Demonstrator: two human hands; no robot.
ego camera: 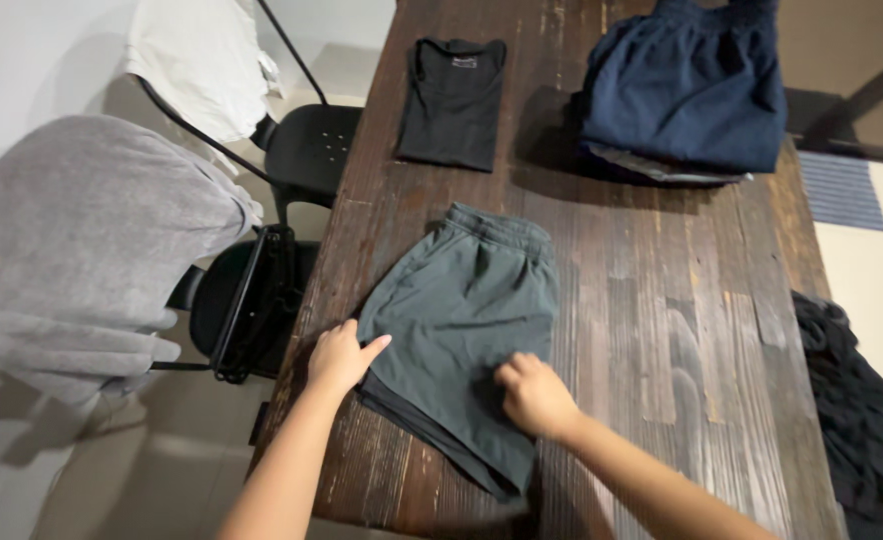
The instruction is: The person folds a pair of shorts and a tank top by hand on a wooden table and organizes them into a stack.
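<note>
Shorts (467, 330), grey-green and folded, lie flat near the front edge of the dark wooden table (662, 330). Your left hand (340, 357) presses their left hem, fingers together and extended, gripping nothing. Your right hand (534, 395) rests on the lower right part, fingers curled onto the fabric. Beyond lie 1 folded black shirt (454, 100) and a navy stack (687, 90).

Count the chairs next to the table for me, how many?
2, both left of the wooden table: one black chair farther off, one black chair nearer, under a grey garment. Others may be hidden.
</note>
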